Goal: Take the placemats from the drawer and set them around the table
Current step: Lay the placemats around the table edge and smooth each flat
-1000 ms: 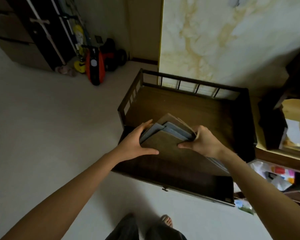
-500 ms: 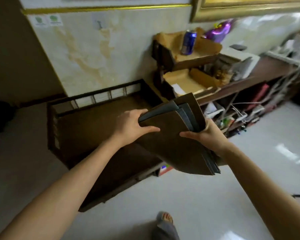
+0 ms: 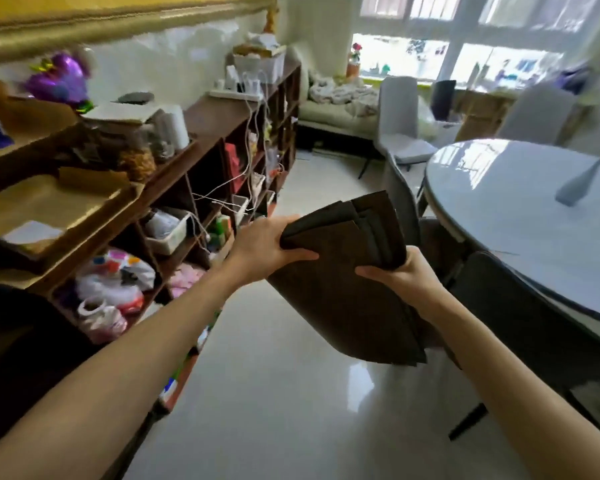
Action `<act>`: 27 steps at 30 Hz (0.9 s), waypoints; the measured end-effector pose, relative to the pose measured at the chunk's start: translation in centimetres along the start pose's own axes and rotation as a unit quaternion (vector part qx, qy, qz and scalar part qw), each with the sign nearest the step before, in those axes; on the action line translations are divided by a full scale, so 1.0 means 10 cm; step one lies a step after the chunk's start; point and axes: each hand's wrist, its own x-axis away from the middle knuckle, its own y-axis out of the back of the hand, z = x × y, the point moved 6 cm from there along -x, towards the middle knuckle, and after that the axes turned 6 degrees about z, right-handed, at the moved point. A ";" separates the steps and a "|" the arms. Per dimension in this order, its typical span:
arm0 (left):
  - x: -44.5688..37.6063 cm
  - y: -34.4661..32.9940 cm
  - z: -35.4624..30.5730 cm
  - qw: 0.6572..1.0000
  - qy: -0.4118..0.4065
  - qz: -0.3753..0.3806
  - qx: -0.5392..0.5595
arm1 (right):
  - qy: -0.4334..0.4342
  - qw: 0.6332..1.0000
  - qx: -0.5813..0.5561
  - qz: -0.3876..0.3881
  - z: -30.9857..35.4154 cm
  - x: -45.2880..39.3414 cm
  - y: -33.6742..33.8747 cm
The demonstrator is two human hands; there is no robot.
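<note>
In the head view, both hands carry a fanned stack of dark brown placemats (image 3: 347, 289) in the air above the glossy floor (image 3: 274, 393), so the drawer step looks finished and the carry to the table is in hand. The left hand (image 3: 260, 249) clamps the stack's upper left edge, thumb lying across the front face and fingers hidden behind. The right hand (image 3: 404, 280) pinches the right edge, thumb in front, the other fingers out of sight behind the mats. At the stack's top corner about four or five layered edges show; the exact count cannot be told. To the right of the right hand lies the round grey tabletop (image 3: 520, 220), with no mat on the part in view. Four chairs show around it, some only partly. The next move likely calls for stepping to the tabletop and peeling off one mat.
</note>
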 end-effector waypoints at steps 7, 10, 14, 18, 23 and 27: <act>-1.65 -1.10 -1.29 0.988 -0.140 0.068 0.005 | -0.028 0.988 -0.029 -0.151 -0.53 0.16 1.88; -2.22 -1.36 -1.59 0.983 -0.163 0.079 0.001 | -0.044 0.977 -0.044 -0.204 -0.71 0.06 2.43; -3.00 -1.59 -1.67 0.978 -0.186 0.086 0.030 | -0.049 0.964 -0.055 -0.256 -0.86 -0.32 2.89; -3.80 -1.88 -1.46 0.983 -0.163 0.045 0.076 | -0.064 0.941 -0.100 -0.317 -1.12 -0.89 3.18; -4.78 -2.38 -0.92 0.937 0.020 0.168 0.305 | -0.076 0.885 -0.197 -0.415 -1.28 -1.65 3.58; -5.46 -2.67 -0.73 0.860 0.067 0.281 0.422 | -0.084 0.858 -0.229 -0.452 -1.26 -2.17 3.94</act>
